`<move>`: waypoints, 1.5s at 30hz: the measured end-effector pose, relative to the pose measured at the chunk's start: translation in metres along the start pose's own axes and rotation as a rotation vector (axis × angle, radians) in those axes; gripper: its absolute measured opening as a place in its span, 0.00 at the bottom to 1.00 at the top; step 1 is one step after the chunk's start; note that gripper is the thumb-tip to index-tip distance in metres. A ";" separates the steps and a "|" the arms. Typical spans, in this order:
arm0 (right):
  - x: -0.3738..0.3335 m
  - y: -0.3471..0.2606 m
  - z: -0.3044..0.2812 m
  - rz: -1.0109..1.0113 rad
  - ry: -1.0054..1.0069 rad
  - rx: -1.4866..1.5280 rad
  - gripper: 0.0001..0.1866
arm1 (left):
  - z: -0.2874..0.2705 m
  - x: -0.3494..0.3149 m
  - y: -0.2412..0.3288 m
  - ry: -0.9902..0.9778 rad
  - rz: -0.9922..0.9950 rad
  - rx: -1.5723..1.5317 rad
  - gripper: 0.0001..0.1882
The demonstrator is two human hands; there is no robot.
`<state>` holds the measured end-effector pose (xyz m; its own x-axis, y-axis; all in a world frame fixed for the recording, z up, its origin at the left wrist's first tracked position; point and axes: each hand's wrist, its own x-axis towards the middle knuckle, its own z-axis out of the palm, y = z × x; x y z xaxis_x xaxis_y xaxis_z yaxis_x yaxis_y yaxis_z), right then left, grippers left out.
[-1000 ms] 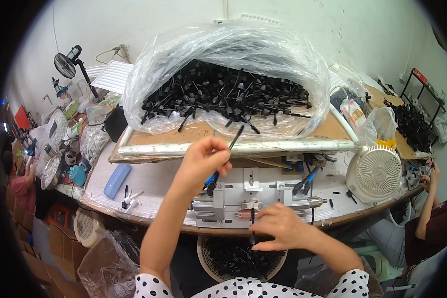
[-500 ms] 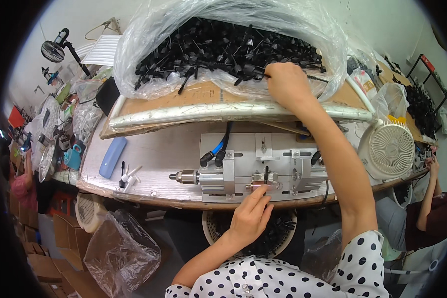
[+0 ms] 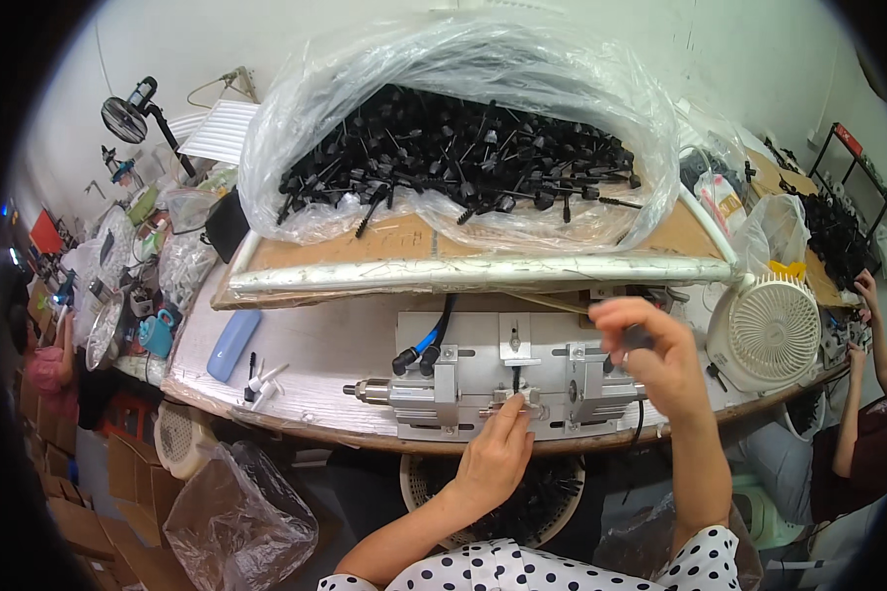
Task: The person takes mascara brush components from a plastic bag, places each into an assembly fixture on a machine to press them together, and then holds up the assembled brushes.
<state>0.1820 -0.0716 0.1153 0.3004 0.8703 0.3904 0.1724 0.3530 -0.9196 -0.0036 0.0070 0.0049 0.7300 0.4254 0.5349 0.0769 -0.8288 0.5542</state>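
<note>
My left hand (image 3: 493, 453) reaches to the small metal clamp block (image 3: 532, 397) at the middle of a bench fixture (image 3: 478, 340), its fingers together and the fingertips on the block. A thin black piece (image 3: 516, 377) stands in the fixture just beyond them; whatever lies under the fingertips is hidden. My right hand (image 3: 660, 360) is raised above the fixture's right side, fingers curled around a dark knobbed piece (image 3: 638, 337), slightly blurred. A heap of black knobbed pieces with thin rods (image 3: 434, 158) fills a clear plastic bag (image 3: 296, 108) beyond the fixture.
A white-railed cardboard tray (image 3: 463, 271) carries the bag. A white fan (image 3: 769, 320) stands right, a blue case (image 3: 233, 345) left. Below the table edge is a basket (image 3: 414, 483) of black pieces. Another person (image 3: 848, 424) works at far right.
My right hand has come back from the heap toward the fixture, bringing a dark piece. My left hand stays at the clamp block. The whole view has tilted up slightly.
</note>
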 end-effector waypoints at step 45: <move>0.022 0.027 0.035 -0.749 -0.183 -0.964 0.10 | -0.061 0.020 -0.008 0.232 -0.048 -0.291 0.10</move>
<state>0.1606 -0.0309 0.0980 -0.2927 0.6254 0.7233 0.8896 0.4554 -0.0337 -0.0316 0.0444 0.0501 0.5548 0.5596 0.6157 -0.1134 -0.6822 0.7223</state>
